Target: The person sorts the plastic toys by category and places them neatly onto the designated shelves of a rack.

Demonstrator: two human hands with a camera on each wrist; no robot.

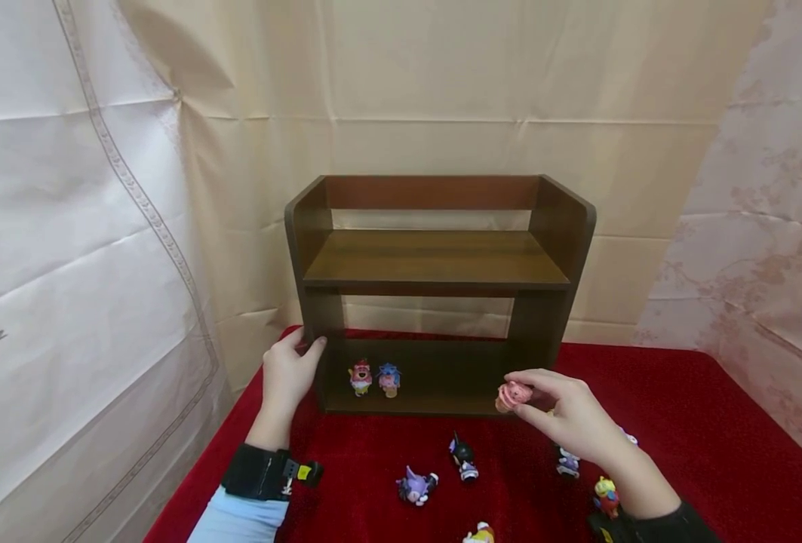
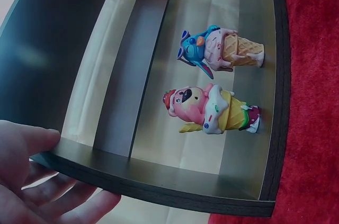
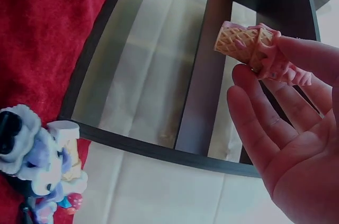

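Observation:
My right hand [image 1: 570,411] pinches a pink ice cream cone figurine [image 1: 513,394] between thumb and fingertips, at the front right of the lower shelf. In the right wrist view the waffle cone [image 3: 238,43] points away from the palm. My left hand [image 1: 290,373] holds the left side panel of the dark brown shelf unit [image 1: 434,260], thumb on the inner face, fingers outside. Two figurines stand upright on the lower shelf towards the left: a pink bear on a cone [image 2: 193,105] and a blue character on a cone [image 2: 212,52].
On the red cloth [image 1: 360,460] lie a purple figurine [image 1: 416,485], a black-and-white figurine [image 1: 464,456] and a partly cut-off yellow one [image 1: 480,533]. Near my right wrist are a white-and-purple figurine [image 1: 567,461] and a red-and-yellow figurine [image 1: 606,496]. Beige cloth [image 1: 441,98] hangs behind.

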